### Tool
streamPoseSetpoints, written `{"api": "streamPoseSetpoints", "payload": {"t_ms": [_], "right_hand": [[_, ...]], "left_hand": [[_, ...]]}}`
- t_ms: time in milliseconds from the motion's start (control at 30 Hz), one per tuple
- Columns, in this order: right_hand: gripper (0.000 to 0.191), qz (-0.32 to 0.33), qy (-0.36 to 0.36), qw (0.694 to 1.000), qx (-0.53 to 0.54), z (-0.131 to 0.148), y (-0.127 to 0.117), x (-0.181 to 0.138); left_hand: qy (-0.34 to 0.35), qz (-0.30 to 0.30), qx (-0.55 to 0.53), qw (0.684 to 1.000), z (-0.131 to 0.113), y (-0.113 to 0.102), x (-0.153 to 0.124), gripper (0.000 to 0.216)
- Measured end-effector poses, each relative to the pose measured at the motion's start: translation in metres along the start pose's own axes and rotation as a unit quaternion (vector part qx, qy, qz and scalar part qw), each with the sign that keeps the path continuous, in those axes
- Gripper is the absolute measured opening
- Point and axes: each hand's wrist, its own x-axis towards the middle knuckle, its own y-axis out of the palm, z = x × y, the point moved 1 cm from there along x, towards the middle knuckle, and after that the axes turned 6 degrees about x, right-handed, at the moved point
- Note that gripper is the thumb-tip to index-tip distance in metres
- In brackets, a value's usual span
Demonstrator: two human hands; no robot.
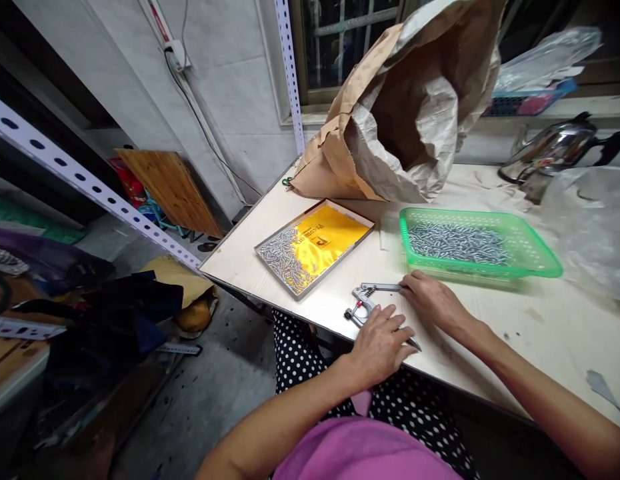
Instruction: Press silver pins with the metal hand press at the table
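A pair of metal hand pliers [366,301] lies on the pale table [490,320] near its front edge. My left hand [383,343] rests palm down over the pliers' lower handle, fingers spread. My right hand [433,300] lies curled at the upper handle's end, fingertips touching it. To the left is a shallow box [313,245] with a yellow sheet and a pile of small metal pins. Just beyond my right hand stands a green plastic basket [535,263] with many of the same pins.
A large crumpled brown paper sack [410,113] stands at the table's back. A metal kettle [555,150] and clear plastic bags [590,227] are at the right. Left of the table are perforated metal shelving [90,180], a wooden board [173,190] and clutter on the floor.
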Motion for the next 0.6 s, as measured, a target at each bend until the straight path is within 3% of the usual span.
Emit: {"api": "streamPoseSetpoints", "payload": {"t_ms": [167, 300, 400, 600], "right_hand": [[0.015, -0.03, -0.007, 0.999, 0.028, 0.0, -0.008, 0.013], [0.024, -0.092, -0.047, 0.991, 0.088, 0.021, -0.014, -0.009], [0.028, -0.112, -0.081, 0.983, 0.123, 0.043, -0.006, -0.032], [0.027, -0.127, -0.056, 0.986, 0.095, 0.061, 0.021, -0.049]], "left_hand": [[-0.012, -0.031, -0.01, 0.999, 0.007, -0.017, 0.001, 0.031], [-0.177, -0.058, 0.061, 0.981, 0.029, -0.048, 0.001, 0.024], [-0.272, 0.01, 0.12, 0.955, 0.047, -0.062, 0.009, 0.025], [-0.315, 0.194, 0.105, 0.923, 0.061, -0.069, 0.038, 0.029]]}}
